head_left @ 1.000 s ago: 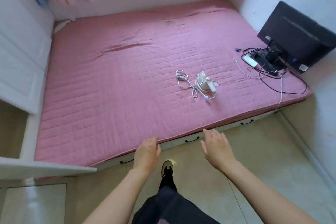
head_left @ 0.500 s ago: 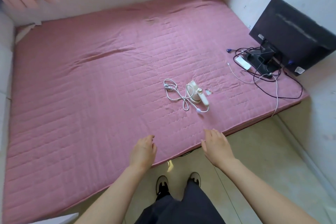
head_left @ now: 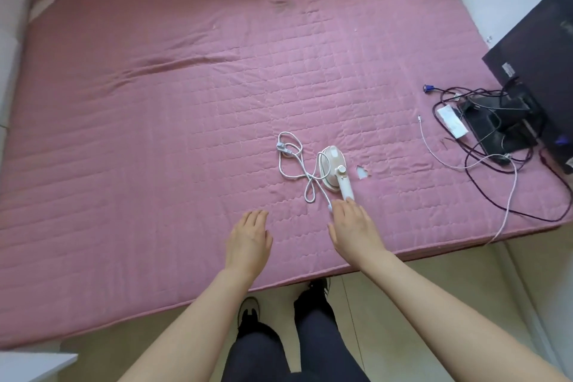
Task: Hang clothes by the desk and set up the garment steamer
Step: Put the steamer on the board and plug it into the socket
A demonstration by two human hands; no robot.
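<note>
A small white garment steamer [head_left: 336, 171] lies on the pink quilted mattress [head_left: 173, 121], its handle pointing toward me. Its white cord [head_left: 297, 161] lies looped to the left, with the plug at the far end. My right hand [head_left: 353, 226] reaches over the mattress with fingers straight, fingertips at the end of the steamer's handle. My left hand [head_left: 249, 237] hovers open, palm down, to the left of it and holds nothing. No clothes are in view.
A dark monitor [head_left: 542, 71] leans against the right wall on the mattress, with a tangle of dark and white cables [head_left: 483, 139] and a white adapter in front. A small tear [head_left: 361, 171] shows beside the steamer. Beige floor and my feet lie below the mattress edge.
I have stepped up to the mattress and leaned over it. Both hands moved forward; the right hand now reaches the steamer's handle end.
</note>
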